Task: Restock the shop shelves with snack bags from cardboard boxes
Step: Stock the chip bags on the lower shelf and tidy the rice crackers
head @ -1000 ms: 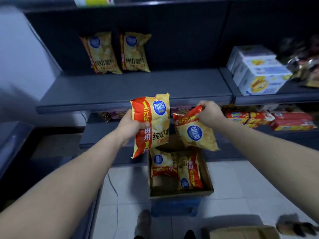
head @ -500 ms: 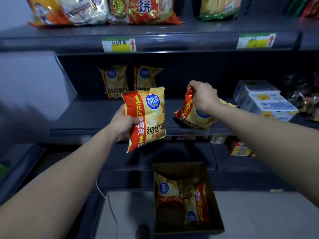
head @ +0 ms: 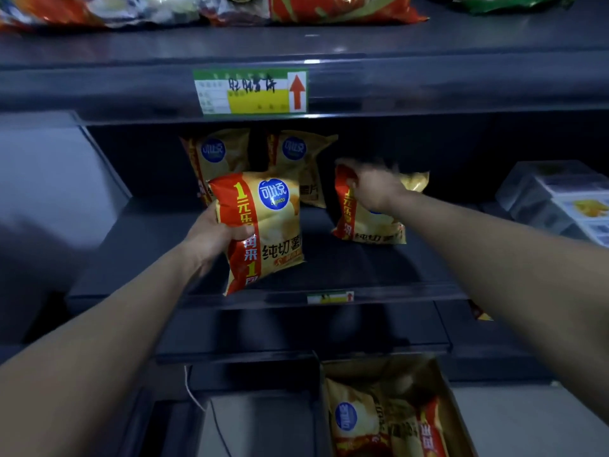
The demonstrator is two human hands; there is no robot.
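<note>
Mid-placement, 2 bags in play. Gripped in left hand (head: 214, 237), centre of frame: chip bag (head: 268, 222), thumb across its front, fingers behind. Long axis upright with a slight tilt, bottom corner hanging just past the front lip of the shelf (head: 346, 263), not resting yet.

Clutched from above in right hand (head: 372, 188), right of centre: second chip bag (head: 370, 225), fingers curled over the top seam. Upright, bottom edge apparently down on the shelf board; blurred there, so contact not certain.

Further back, upper centre: 2 stocked bags (head: 216, 156) standing at the rear, just left of the second chip bag.

Key relation: bare board directly behind and below the chip bag, in front of the stocked pair, on the left hand's side. Likely just a short push forward and down.

Lower right: cardboard box (head: 443, 387) with more bags (head: 354, 420).
</note>
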